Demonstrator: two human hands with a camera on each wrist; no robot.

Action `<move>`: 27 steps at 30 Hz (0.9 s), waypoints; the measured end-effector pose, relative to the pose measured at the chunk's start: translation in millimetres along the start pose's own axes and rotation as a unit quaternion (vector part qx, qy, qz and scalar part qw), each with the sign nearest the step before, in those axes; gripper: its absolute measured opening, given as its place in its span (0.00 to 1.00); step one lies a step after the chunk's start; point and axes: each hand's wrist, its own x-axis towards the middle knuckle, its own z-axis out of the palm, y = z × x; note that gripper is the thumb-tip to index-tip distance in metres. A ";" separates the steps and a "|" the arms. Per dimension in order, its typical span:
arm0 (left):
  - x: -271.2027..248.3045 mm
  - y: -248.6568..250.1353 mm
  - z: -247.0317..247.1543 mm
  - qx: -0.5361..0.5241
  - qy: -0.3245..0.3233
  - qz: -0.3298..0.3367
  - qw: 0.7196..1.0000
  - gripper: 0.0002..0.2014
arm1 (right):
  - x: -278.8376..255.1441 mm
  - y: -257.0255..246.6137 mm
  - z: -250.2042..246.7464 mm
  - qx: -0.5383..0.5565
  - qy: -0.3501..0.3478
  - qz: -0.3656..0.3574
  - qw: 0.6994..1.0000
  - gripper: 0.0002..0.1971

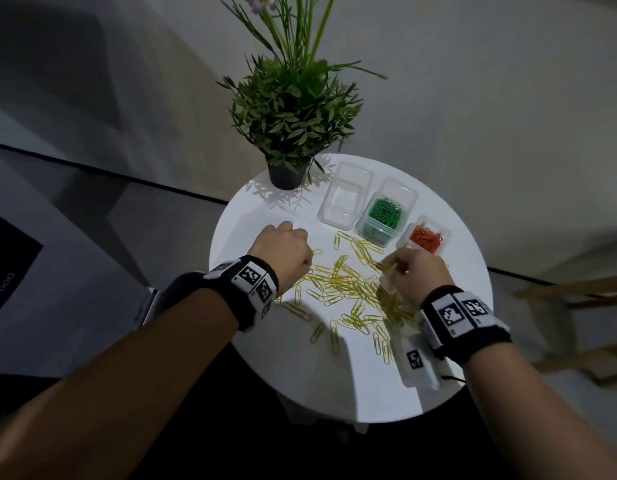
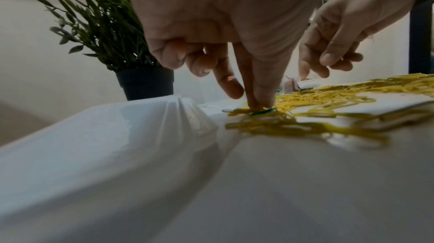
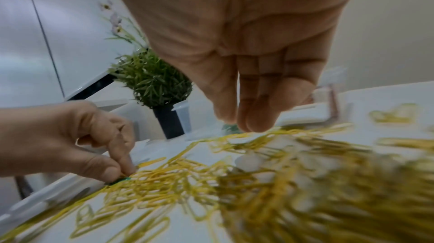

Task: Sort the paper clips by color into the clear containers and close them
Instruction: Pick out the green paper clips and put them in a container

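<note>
Yellow paper clips [image 1: 348,285] lie scattered across the middle of the round white table [image 1: 369,386]. At the pile's left edge my left hand [image 2: 258,105] reaches down, and its thumb and forefinger pinch a single green clip [image 2: 262,112] that lies on the tabletop. The right wrist view shows the same green clip [image 3: 121,179] under those fingertips. My right hand [image 3: 244,124] hovers over the pile's right side, fingers hanging straight and close together, with nothing seen between them. Three clear containers stand open behind: an empty one [image 1: 345,195], one with green clips [image 1: 383,213], one with red clips [image 1: 425,237].
A potted plant [image 1: 289,116] stands at the table's far left edge, close behind my left hand. A clear lid with a black marker tag [image 1: 416,362] lies near the front right edge, under my right wrist. A wooden chair [image 1: 577,306] is off to the right.
</note>
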 end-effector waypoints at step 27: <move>-10.3 5.8 8.0 -0.553 0.012 -0.146 0.820 0.04 | -49.7 16.6 38.8 -0.150 -0.034 -0.105 0.983 0.30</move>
